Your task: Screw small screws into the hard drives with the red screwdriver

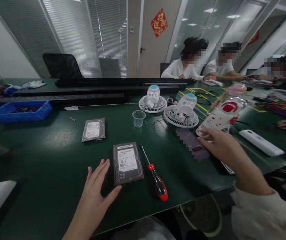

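Fingers spread and holding nothing, the left hand is just beside the nearer hard drive, which lies label up on a green desk, a screwdriver along its other side. The right hand is at the foot of a bottle, beside a phone; whether it grips anything cannot be told. A careless knock there could topple the bottle onto the phone. A stray nudge could roll the screwdriver off the near edge, or scatter small metal pieces beside a plastic cup.
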A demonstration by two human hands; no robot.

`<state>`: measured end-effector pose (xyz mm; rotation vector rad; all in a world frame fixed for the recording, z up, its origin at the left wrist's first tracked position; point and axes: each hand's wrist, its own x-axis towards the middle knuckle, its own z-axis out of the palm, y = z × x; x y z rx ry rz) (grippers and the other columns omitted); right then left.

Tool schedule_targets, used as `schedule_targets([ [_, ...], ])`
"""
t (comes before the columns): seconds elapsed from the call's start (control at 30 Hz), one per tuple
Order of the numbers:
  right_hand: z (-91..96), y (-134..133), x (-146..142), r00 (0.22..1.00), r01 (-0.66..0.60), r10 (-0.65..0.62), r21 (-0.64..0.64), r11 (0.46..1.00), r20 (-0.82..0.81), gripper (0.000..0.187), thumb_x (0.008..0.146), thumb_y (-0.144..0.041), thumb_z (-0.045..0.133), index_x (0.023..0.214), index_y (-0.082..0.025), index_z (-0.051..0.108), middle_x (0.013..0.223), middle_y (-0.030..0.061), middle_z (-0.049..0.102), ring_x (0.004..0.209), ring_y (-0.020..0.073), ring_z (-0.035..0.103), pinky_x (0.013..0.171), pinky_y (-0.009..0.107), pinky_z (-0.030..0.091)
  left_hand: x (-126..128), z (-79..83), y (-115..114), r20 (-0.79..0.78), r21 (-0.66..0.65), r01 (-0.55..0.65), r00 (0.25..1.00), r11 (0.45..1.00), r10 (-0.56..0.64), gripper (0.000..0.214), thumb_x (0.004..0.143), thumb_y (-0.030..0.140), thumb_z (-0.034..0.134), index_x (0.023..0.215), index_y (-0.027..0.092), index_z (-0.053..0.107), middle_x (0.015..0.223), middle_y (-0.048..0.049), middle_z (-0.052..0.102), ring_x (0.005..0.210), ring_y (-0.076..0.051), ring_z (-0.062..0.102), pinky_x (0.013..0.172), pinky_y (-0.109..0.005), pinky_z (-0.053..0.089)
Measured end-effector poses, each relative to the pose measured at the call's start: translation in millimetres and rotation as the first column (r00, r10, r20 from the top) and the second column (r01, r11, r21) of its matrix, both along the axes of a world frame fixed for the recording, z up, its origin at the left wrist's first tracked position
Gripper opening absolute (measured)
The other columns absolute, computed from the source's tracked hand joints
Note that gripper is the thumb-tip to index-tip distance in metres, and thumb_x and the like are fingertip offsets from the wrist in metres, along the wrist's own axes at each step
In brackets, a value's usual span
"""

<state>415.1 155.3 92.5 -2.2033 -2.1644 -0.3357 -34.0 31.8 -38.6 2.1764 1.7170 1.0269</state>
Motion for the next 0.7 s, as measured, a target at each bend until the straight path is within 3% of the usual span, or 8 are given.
schedule_targets([
  [0.13, -2.8, 47.0, -72.0, 0.970, -0.240, 0.233, -0.124, 0.963, -0.069, 0.029, 0.103, -0.027, 0.059, 0.125, -0.018, 0.077, 0.129, 0.0112, 0.079, 0.120, 0.0255, 0.074, 0.106, 0.035, 0.056, 0.0, 0.3, -0.4, -0.024, -0.008, 0.009, 1.000, 1.000, -0.010, 0.079, 0.101, 0.049, 0.068, 0.170, 0.032, 0.033, 0.167, -0.0137, 0.055, 0.158, -0.038, 0.047, 0.134, -0.073, 0.020],
  [0.27, -20.8, 99.3, -115.4, 0.961, -0.277, 0.268, -0.181, 0.944, -0.074, 0.025, 0.106, -0.030, 0.063, 0.124, -0.017, 0.074, 0.129, 0.0113, 0.075, 0.121, 0.0246, 0.071, 0.108, 0.044, 0.058, -0.2, -2.5, -0.1, -0.066, -0.009, 0.014, 0.998, 1.000, -0.015, 0.088, 0.095, 0.046, 0.075, 0.170, 0.031, 0.031, 0.165, -0.0159, 0.057, 0.157, -0.040, 0.049, 0.132, -0.076, 0.021],
  [0.4, -35.1, 127.0, -128.2, 0.964, -0.267, 0.262, -0.216, 0.939, -0.052, 0.040, 0.103, -0.042, 0.070, 0.136, -0.018, 0.066, 0.139, 0.0117, 0.068, 0.119, 0.0248, 0.070, 0.101, 0.048, 0.062, -0.4, -4.9, -0.4, -0.080, -0.036, 0.017, 0.997, 0.999, -0.020, 0.086, 0.095, 0.041, 0.076, 0.168, 0.028, 0.034, 0.164, -0.0177, 0.058, 0.157, -0.039, 0.048, 0.132, -0.076, 0.019],
  [0.7, -48.7, 133.8, -131.4, 0.960, -0.279, 0.277, -0.216, 0.936, -0.041, 0.039, 0.104, -0.041, 0.069, 0.136, -0.019, 0.066, 0.139, 0.0115, 0.068, 0.119, 0.0247, 0.070, 0.101, 0.048, 0.062, 0.9, -5.4, -1.1, -0.098, -0.030, 0.044, 0.994, 0.999, -0.046, 0.079, 0.099, 0.034, 0.072, 0.168, 0.030, 0.034, 0.164, -0.0155, 0.058, 0.155, -0.037, 0.051, 0.132, -0.077, 0.020],
])
